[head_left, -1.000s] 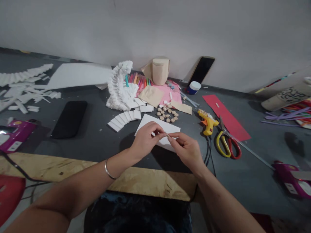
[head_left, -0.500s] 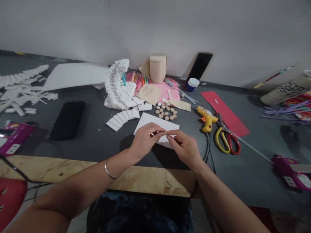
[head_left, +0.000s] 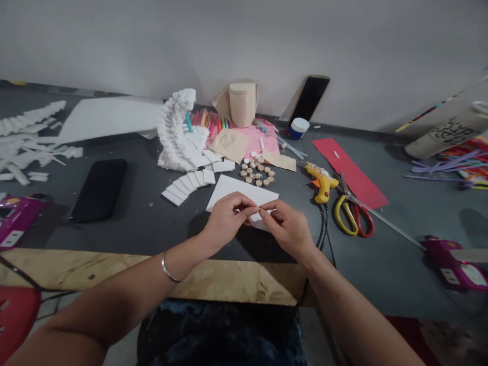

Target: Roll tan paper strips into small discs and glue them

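My left hand [head_left: 227, 219] and my right hand [head_left: 288, 230] meet fingertip to fingertip over a white sheet [head_left: 244, 194] on the dark table. Both pinch a tiny pale piece between thumb and fingers; it is too small to name. A silver bangle sits on my left wrist. Just beyond the sheet lie several small tan and white discs [head_left: 257, 171] and a fanned row of white foam rectangles [head_left: 186, 184]. Behind those stands a white spiral foam model [head_left: 177, 133].
A black phone [head_left: 99, 189] lies left. A yellow glue gun [head_left: 322, 181], its black cable and yellow-red scissors [head_left: 353, 213] lie right, beside a red paper strip [head_left: 351, 173]. Purple devices [head_left: 453, 259] sit at both sides. A plywood board [head_left: 152, 274] edges the table.
The view has drifted slightly, so the table items sit a little left and higher. My hands stay pinched together over the white sheet with little change.
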A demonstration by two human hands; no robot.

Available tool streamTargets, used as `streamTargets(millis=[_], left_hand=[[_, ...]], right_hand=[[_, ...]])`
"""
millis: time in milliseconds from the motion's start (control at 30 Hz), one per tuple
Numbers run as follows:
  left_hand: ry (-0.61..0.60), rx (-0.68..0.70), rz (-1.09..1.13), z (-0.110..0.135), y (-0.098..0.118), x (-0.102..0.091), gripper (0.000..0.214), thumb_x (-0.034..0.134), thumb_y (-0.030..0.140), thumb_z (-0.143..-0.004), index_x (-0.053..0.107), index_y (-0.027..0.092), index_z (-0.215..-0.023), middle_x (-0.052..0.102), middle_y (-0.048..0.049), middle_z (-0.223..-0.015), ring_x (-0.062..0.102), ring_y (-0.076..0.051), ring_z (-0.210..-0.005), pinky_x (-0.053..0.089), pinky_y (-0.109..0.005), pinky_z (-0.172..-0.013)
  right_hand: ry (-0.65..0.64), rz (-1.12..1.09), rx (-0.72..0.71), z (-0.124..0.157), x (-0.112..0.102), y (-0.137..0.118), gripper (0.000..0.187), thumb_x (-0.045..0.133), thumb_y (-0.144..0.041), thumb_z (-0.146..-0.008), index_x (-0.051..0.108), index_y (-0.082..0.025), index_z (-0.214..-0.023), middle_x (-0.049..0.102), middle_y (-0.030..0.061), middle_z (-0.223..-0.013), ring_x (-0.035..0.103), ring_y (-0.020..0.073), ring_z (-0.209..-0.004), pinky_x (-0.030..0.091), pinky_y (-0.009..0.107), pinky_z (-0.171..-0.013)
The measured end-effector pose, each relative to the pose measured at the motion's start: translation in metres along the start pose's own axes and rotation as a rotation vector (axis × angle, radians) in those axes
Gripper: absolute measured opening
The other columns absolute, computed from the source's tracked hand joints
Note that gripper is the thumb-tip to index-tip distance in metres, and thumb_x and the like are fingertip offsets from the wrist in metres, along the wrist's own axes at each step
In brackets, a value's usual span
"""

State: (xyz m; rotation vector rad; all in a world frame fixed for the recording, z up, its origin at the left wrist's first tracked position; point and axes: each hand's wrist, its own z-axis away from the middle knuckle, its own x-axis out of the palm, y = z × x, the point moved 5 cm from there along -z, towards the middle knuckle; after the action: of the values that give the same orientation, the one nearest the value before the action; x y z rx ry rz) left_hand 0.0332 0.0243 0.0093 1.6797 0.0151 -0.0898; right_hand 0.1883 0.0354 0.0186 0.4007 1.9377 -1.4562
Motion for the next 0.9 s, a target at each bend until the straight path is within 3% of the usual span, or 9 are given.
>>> streamTargets(millis=[167, 333, 533, 733, 900], left_hand=[[-0.082, -0.140, 0.153, -0.001, -0.003, 0.004, 0.027, 0.072, 0.039, -0.077, 0.062, 0.013, -0.077, 0.058, 0.0028, -0.059, 0.057, -0.008, -0.050, 0.050, -0.019, -0.050], [-0.167, -0.198, 0.153, -0.003, -0.011, 0.004, 0.030, 0.073, 0.041, -0.075, 0.061, 0.014, -0.076, 0.058, 0.0033, -0.053, 0.056, -0.009, -0.047, 0.049, -0.020, -0.048], [-0.164, -0.173, 0.140, -0.004, -0.012, 0.002, 0.030, 0.074, 0.041, -0.075, 0.060, 0.015, -0.075, 0.058, 0.0033, -0.054, 0.056, -0.008, -0.048, 0.049, -0.020, -0.048], [-0.256, -0.189, 0.184, -0.004, -0.004, 0.001, 0.035, 0.076, 0.045, -0.071, 0.059, 0.015, -0.072, 0.056, 0.0034, -0.056, 0.055, -0.008, -0.048, 0.048, -0.021, -0.049], [-0.347, -0.250, 0.252, -0.004, -0.004, 0.004, 0.036, 0.081, 0.041, -0.065, 0.058, 0.014, -0.069, 0.059, 0.0025, -0.065, 0.056, -0.007, -0.052, 0.049, -0.021, -0.054]], right_hand=[[-0.016, -0.025, 0.015, 0.000, -0.003, 0.001, 0.023, 0.056, -0.039, -0.087, 0.065, -0.018, -0.086, 0.041, -0.0094, -0.043, 0.034, 0.0074, -0.041, 0.026, 0.020, -0.046], [-0.038, -0.028, 0.000, 0.000, -0.003, 0.000, 0.022, 0.056, -0.036, -0.087, 0.065, -0.017, -0.090, 0.036, -0.0107, -0.041, 0.031, 0.0072, -0.040, 0.024, 0.021, -0.045], [-0.035, -0.029, -0.045, -0.001, -0.005, -0.002, 0.025, 0.057, -0.038, -0.087, 0.069, -0.017, -0.089, 0.036, -0.0092, -0.042, 0.030, 0.0072, -0.041, 0.023, 0.022, -0.045], [-0.155, -0.234, 0.032, 0.001, -0.001, 0.001, 0.026, 0.058, -0.042, -0.087, 0.065, -0.018, -0.086, 0.037, -0.0084, -0.046, 0.027, 0.0072, -0.042, 0.020, 0.022, -0.043], [-0.173, -0.158, -0.077, 0.002, 0.000, -0.003, 0.021, 0.055, -0.036, -0.088, 0.065, -0.017, -0.087, 0.032, -0.0100, -0.044, 0.026, 0.0068, -0.042, 0.021, 0.022, -0.045]])
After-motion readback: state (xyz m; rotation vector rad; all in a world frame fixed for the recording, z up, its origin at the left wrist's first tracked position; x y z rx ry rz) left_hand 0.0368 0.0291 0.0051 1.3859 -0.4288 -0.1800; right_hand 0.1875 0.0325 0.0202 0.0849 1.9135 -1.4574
